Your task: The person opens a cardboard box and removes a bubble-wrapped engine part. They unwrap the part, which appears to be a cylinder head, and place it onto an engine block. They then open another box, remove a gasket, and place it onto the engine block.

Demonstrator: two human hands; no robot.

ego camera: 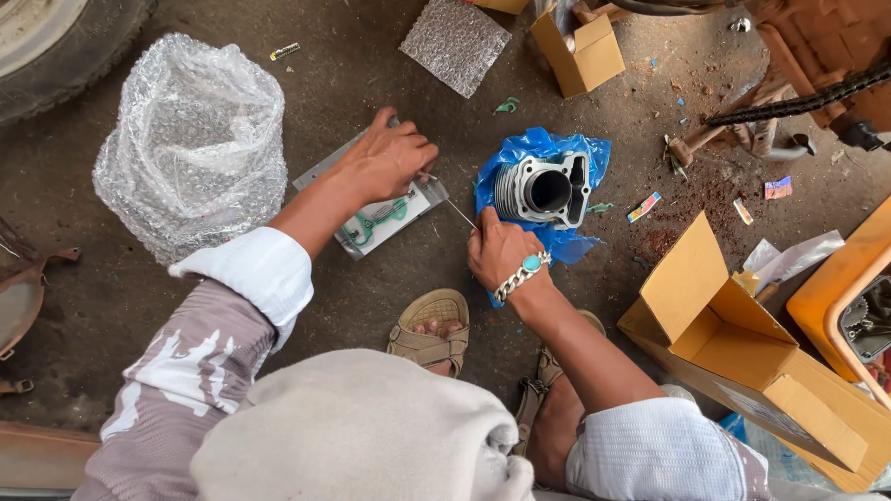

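Biggest beside me is the bubble-wrap bag (190, 139), off to my left on the dirt floor (353, 297). An open cardboard box (742, 362) lies to my right. Ahead, the metal engine cylinder (543, 190) sits on blue plastic (538, 148). My left hand (385, 158) presses down on the flat gasket packet (380, 218), fingers curled over its edge. My right hand (501, 250), just beside the cylinder, pinches a thin wire (457, 210).

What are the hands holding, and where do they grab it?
The left hand presses on a flat clear packet near its top edge. The right hand pinches one end of a thin strip stretched between both hands.
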